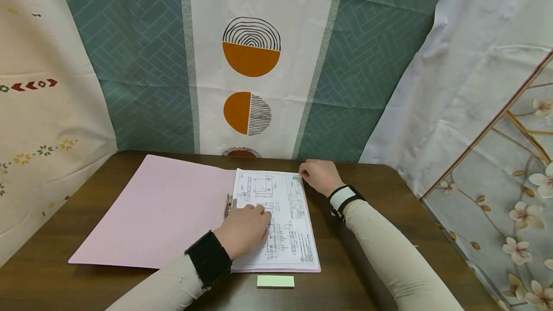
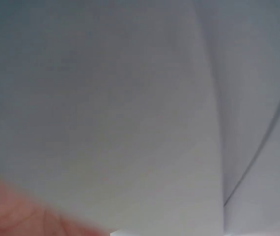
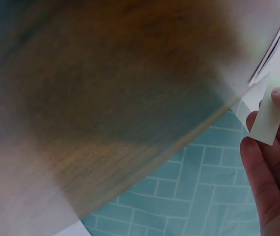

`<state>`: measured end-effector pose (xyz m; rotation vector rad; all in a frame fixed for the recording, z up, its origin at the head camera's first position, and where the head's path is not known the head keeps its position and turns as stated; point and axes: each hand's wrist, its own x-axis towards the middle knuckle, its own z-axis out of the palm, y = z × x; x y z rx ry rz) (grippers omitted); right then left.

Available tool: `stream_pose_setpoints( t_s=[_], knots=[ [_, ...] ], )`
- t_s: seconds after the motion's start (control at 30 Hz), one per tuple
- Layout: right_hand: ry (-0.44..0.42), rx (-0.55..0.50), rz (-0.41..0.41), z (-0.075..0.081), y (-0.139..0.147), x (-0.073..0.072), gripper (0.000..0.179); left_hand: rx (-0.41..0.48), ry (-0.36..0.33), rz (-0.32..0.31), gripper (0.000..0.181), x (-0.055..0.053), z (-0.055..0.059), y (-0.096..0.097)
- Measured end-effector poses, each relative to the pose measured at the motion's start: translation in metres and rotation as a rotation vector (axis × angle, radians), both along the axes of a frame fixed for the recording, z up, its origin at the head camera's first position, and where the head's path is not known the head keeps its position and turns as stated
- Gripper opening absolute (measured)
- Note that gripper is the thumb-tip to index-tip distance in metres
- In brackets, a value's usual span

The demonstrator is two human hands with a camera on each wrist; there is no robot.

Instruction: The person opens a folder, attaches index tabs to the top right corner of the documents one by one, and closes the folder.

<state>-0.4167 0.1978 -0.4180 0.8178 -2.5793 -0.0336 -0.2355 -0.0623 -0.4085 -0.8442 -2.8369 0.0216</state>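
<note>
An open pink folder (image 1: pixel 173 210) lies on the table, its left cover bare. On its right side is a stack of white sheets with technical drawings (image 1: pixel 298 234), beside a metal clip (image 1: pixel 228 204) at the spine. My left hand (image 1: pixel 247 229) rests on the top sheet near the clip. In the left wrist view, white paper (image 2: pixel 145 123) fills most of the picture, blurred. My right hand (image 1: pixel 321 175) is at the top right corner of the sheets. Between its thumb and fingers it pinches a pale green sticky note (image 3: pixel 266 125).
A pad of light green sticky notes (image 1: pixel 275 281) lies just below the folder's front edge. The dark wooden table (image 1: pixel 358 263) reaches back to a patterned curtain (image 1: pixel 151 85). More hanging cloths (image 1: pixel 488 124) enclose it on both sides.
</note>
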Motion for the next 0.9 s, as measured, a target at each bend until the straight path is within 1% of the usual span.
stream_pose_setpoints(
  t_s=[0.27,0.43,0.77,0.9],
  knots=[
    [-0.004,0.03,0.021,-0.0008,0.0008,-0.0027,0.008,0.003,-0.024,0.012,0.032,-0.0004,0.0003,0.0012],
    [-0.015,0.051,0.029,-0.0013,0.0021,-0.0046,0.01,0.002,-0.018,0.019,0.032,-0.0004,0.0002,0.0016],
    [-0.019,0.076,0.041,-0.0024,0.0042,-0.0037,0.013,0.006,-0.007,0.023,0.031,0.0009,0.0008,0.002],
    [-0.038,0.085,0.035,-0.0029,0.0036,-0.0036,0.012,0.01,-0.002,0.025,0.03,0.0022,0.0017,0.0025]
  ],
)
